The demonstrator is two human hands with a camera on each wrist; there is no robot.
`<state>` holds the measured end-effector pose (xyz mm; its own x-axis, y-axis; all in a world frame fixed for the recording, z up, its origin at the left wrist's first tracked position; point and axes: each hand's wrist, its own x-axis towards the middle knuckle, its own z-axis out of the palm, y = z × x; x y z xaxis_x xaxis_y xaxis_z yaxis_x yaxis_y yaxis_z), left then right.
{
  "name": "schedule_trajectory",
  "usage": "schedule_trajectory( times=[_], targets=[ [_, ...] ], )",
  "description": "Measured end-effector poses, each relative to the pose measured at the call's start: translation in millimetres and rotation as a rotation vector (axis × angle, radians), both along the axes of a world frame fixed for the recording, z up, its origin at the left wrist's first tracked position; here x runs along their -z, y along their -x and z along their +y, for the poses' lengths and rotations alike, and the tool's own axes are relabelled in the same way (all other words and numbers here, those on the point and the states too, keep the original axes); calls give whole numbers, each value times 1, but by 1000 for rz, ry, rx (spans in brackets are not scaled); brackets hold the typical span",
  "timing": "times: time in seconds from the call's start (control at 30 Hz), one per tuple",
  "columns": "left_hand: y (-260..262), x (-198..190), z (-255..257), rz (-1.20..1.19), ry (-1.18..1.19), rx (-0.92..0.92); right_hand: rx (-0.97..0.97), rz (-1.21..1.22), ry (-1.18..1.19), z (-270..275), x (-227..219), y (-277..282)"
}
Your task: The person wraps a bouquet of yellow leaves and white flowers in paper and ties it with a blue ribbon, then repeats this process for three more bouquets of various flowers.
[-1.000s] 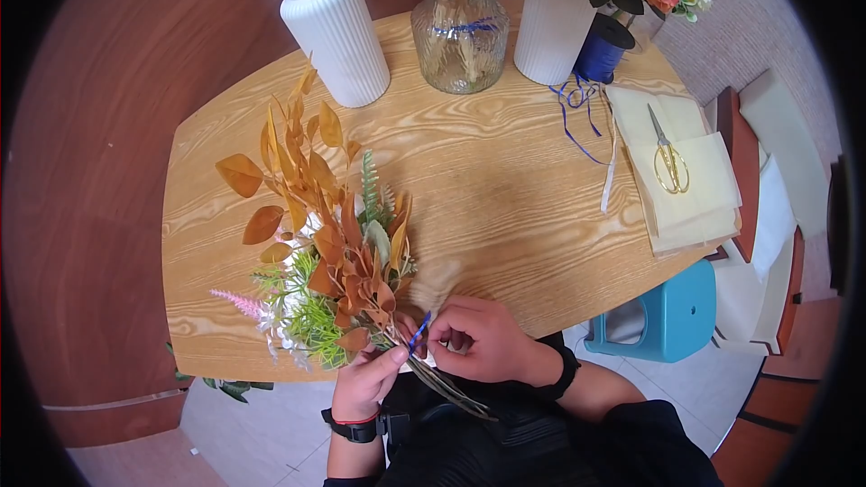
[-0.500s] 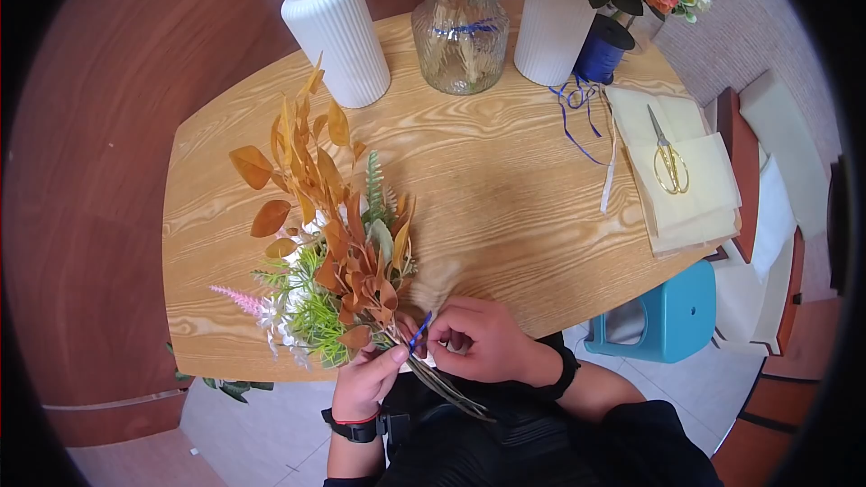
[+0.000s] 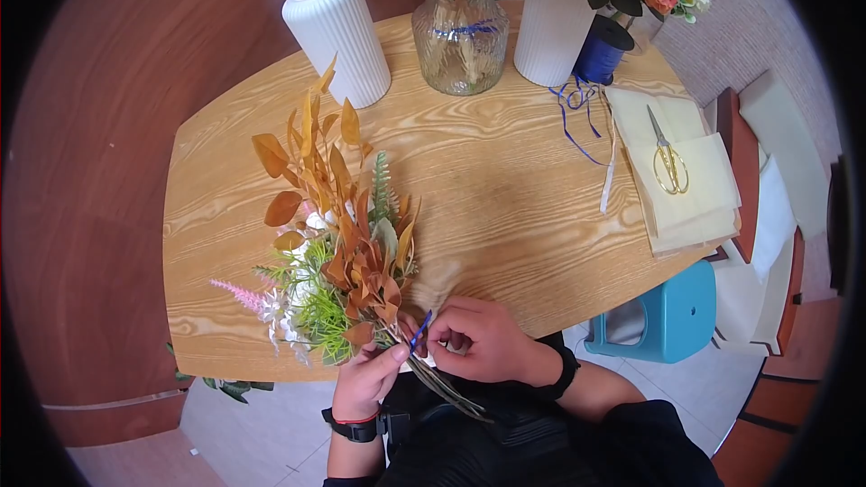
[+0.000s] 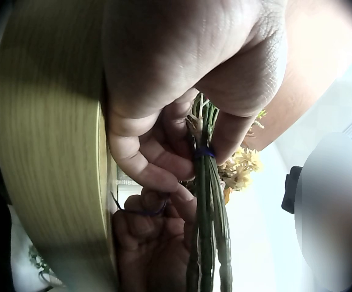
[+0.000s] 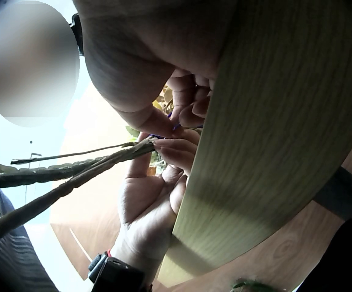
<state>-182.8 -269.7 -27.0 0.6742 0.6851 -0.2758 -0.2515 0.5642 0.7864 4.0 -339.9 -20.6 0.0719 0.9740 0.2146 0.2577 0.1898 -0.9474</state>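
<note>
A bouquet [image 3: 361, 261] of orange leaves, white flowers and greenery leans over the table's near edge. My left hand [image 3: 368, 381] grips its stems [image 4: 206, 225] just at a blue ribbon [image 4: 204, 151] wound round them. Beside it, my right hand [image 3: 483, 340] pinches the blue ribbon [image 3: 419, 329] between curled fingers. In the right wrist view the right hand [image 5: 158, 67] touches the ribbon close to the left hand's fingers [image 5: 179, 149]. The stem ends point down toward the person's lap.
On the wooden table [image 3: 505, 216] stand a white vase [image 3: 347, 45], a glass vase [image 3: 458, 45], another white vase [image 3: 552, 27] with flowers, and a blue ribbon spool [image 3: 602, 50]. Gold-handled scissors [image 3: 669, 162] lie on cream wrapping sheets [image 3: 695, 216]. A teal stool [image 3: 678, 311] is beyond the edge.
The bouquet's orange leaves and head have swung slightly to the right. Both hands stay in about the same place, still at the ribbon.
</note>
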Motion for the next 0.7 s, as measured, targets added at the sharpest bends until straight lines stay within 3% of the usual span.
schedule_trajectory(
  times=[0.7],
  targets=[
    [-1, -1, 2, 16, -36, 15, 7, -5, -12, 0, 2, 1]
  ],
)
